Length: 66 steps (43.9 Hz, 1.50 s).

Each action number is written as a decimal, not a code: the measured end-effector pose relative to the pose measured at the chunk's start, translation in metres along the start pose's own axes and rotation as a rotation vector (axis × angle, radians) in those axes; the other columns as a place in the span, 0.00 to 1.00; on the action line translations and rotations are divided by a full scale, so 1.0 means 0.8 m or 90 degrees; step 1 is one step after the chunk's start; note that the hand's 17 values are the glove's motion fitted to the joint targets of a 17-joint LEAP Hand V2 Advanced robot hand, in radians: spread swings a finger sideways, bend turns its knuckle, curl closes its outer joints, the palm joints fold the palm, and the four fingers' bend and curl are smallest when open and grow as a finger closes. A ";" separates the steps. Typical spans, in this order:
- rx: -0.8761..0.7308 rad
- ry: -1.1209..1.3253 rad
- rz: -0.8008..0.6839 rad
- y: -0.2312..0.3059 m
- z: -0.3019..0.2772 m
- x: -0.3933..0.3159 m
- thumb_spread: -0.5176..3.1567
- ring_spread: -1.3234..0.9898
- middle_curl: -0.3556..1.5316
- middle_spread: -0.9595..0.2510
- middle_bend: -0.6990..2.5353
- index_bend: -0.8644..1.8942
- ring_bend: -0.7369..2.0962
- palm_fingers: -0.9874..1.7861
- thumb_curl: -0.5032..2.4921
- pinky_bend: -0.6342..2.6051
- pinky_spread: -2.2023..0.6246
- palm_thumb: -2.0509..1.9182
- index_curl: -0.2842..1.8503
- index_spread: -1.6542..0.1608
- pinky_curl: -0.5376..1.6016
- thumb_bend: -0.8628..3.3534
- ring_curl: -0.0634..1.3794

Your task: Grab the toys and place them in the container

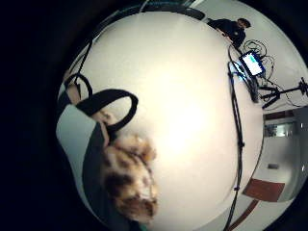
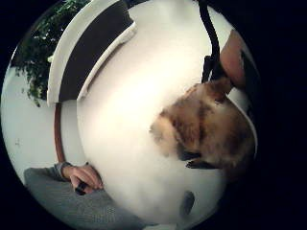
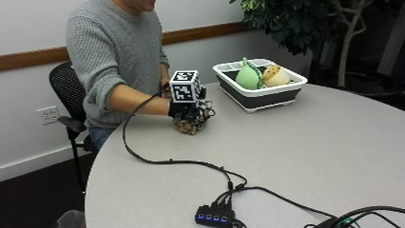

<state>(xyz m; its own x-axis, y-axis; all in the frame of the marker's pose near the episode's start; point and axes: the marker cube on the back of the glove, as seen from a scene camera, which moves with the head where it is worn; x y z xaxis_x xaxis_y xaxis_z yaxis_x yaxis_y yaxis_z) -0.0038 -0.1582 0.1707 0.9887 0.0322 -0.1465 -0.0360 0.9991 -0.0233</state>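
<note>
On the table (image 3: 303,142), near its edge by the person's body, we see the gloved right hand (image 3: 190,111) closed over a spotted brown plush toy (image 3: 188,126), whose fur shows just beneath the fingers in the outside view. Both palm views show the toy (image 1: 130,180) filling the space beside the palm, fingers curled round it, with the white tabletop behind. Whether it has left the surface we cannot tell. The container (image 3: 259,85) stands well apart, toward the plant, and already holds a green toy (image 3: 248,77) and a yellow speckled one (image 3: 276,75). We judge the step in hand to be the grasp and lift. To do it well, we would gather the soft body fully into the palm before raising, carry it above the near rim, and release over the free corner beside the two toys.
</note>
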 end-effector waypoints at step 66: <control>0.004 -0.036 0.060 0.070 -0.192 0.087 0.52 0.53 0.32 0.68 0.25 0.36 0.32 0.27 0.34 0.47 0.79 0.53 0.27 0.73 0.41 0.20 0.30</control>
<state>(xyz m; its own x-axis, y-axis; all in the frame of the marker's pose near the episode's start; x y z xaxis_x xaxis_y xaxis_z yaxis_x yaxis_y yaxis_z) 0.0408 -0.1043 0.0071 0.9875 0.1280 -0.0914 -0.1291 0.9916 -0.0055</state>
